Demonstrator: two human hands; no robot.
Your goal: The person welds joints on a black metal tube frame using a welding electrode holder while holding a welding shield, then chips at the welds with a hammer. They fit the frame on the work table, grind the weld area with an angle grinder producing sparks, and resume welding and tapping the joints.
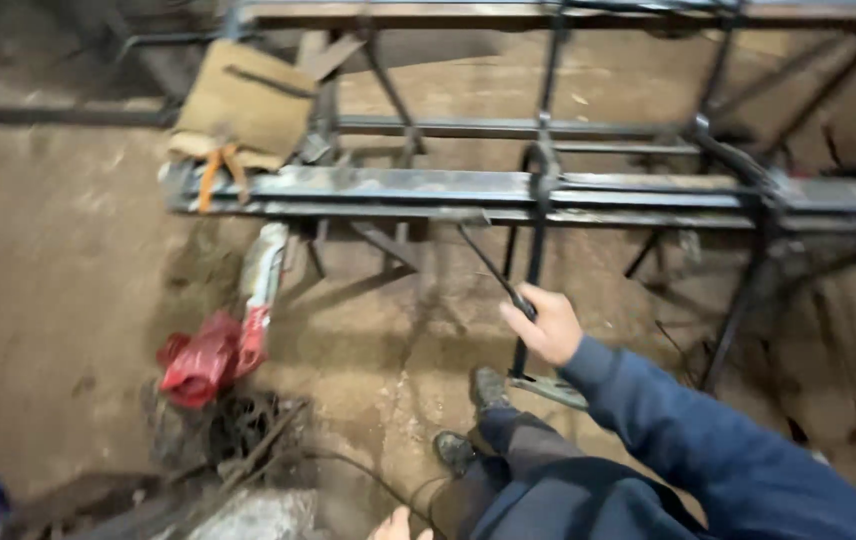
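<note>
While clenched around the dark handle of a slim hammer-like tool, right hand hovering below the steel frame, tool head touching the frame's flat rail. Left hand barely visible at bottom edge beside a black cable; grip impossible to tell. Farther left on the dirt floor: red bag, and orange pliers hanging on the rail end.

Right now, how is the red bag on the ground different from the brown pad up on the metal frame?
The red bag is crumpled and bright; the brown pad is flat and dull. The red bag lies on the dirt floor; the brown pad rests on the metal frame. Neither is touched by a hand.
</note>
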